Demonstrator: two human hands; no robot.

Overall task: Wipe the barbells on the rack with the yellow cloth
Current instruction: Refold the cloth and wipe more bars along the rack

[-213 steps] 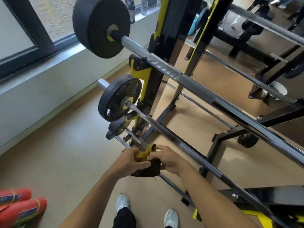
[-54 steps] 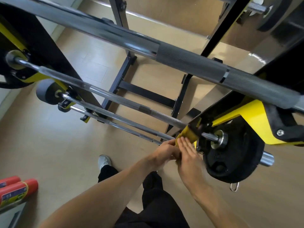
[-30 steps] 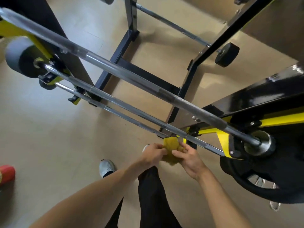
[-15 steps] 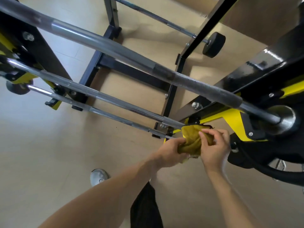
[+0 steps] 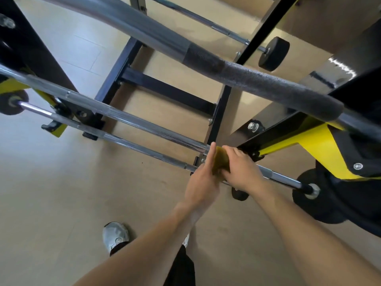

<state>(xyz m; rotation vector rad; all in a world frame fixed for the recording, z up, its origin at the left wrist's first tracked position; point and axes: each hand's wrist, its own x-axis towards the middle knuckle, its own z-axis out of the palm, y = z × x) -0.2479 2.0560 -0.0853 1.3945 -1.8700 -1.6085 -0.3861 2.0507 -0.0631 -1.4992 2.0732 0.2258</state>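
The yellow cloth (image 5: pixel 221 161) is bunched between my left hand (image 5: pixel 203 182) and my right hand (image 5: pixel 241 171), at the right end of the middle barbell (image 5: pixel 123 117) where it meets the rack's yellow hook. The cloth seems wrapped around that bar, though my hands hide the contact. Just below runs the thin lowest barbell (image 5: pixel 132 144), passing under my hands to a small black plate (image 5: pixel 315 201). The thick top barbell (image 5: pixel 237 73) crosses above, close to the camera.
The black and yellow rack upright (image 5: pixel 321 139) stands at right, with its base frame (image 5: pixel 165 89) on the tan floor. Another bar with a black plate (image 5: pixel 274 53) lies behind. My shoe (image 5: pixel 114 236) is at the bottom, and a small plate (image 5: pixel 11 102) at the far left.
Both hands have closed tighter on the cloth and pressed it onto the bar's right end. The view has moved closer under the top barbell.
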